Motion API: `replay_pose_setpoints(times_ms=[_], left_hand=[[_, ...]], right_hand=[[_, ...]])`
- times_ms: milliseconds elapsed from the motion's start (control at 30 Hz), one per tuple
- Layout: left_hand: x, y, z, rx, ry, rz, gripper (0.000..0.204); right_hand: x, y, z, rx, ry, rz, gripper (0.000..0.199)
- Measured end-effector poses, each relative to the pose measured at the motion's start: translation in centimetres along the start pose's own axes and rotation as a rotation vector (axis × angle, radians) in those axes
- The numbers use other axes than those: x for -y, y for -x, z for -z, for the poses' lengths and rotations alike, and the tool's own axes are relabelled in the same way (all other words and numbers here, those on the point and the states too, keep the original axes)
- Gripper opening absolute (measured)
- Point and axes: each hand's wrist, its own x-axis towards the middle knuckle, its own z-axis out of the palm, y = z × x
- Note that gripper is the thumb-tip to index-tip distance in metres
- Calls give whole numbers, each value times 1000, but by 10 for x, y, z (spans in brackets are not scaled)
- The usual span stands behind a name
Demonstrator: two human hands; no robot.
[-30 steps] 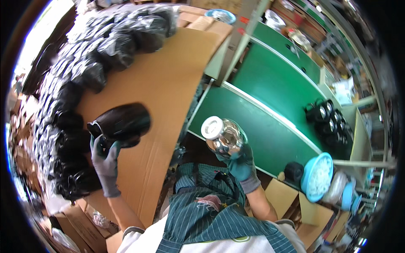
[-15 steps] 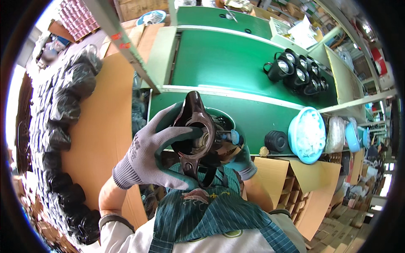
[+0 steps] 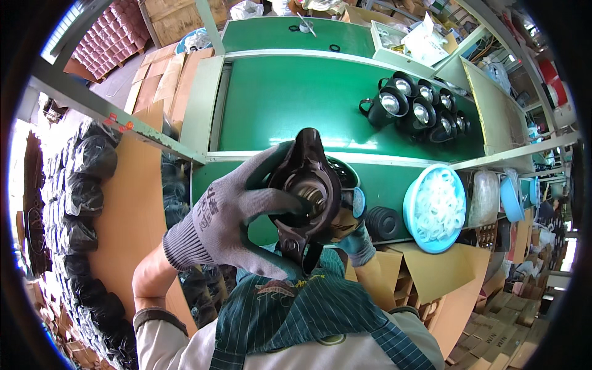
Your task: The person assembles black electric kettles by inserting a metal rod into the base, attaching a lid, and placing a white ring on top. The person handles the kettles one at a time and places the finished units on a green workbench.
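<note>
A glossy dark brown jug shell (image 3: 332, 187) with a pointed spout and a handle is held up in front of me. My left hand (image 3: 237, 213), in a grey and green work glove, grips it from the left. The thumb reaches over the ringed round opening. Behind the shell, my gloved right hand (image 3: 359, 245) is closed around a shiny, mirror-like rounded piece (image 3: 346, 223); its fingers are mostly hidden. A small light blue part (image 3: 359, 202) shows just above that piece. A dark round container (image 3: 344, 169) is partly covered by the shell.
On the green bench (image 3: 277, 102), several black mugs (image 3: 422, 111) with shiny insides stand at the right. A blue basin (image 3: 436, 209) of whitish rings sits beside stacked black discs (image 3: 383, 223). An open divided carton (image 3: 407, 280) is below. Black bagged items (image 3: 83, 203) line the left.
My view has swung to the right. Both hands and the jug shell have moved right across the bench. The shell now covers more of the blue part; the rod beside it is hidden.
</note>
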Motion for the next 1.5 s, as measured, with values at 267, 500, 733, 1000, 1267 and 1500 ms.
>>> replay_pose_setpoints(times_ms=[267,500,733,1000,1267,1500], left_hand=[[28,-51,2,-17,-94,53,96],[76,-89,-11,-62,-13,110,102],[209,-88,-107,-604,1329,327,59],[298,-86,-136,-466,475,770,54],[254,85,-175,-401,746,1312,41],[236,84,-185,-322,667,1263,41]], right_hand=[[49,-43,16,-118,-222,49,64],[45,-24,36,-544,-364,158,50],[123,-96,18,-877,749,379,50],[183,-263,176,-728,1628,589,39],[190,-365,277,-894,2172,-28,30],[163,-285,218,-874,2125,69,61]])
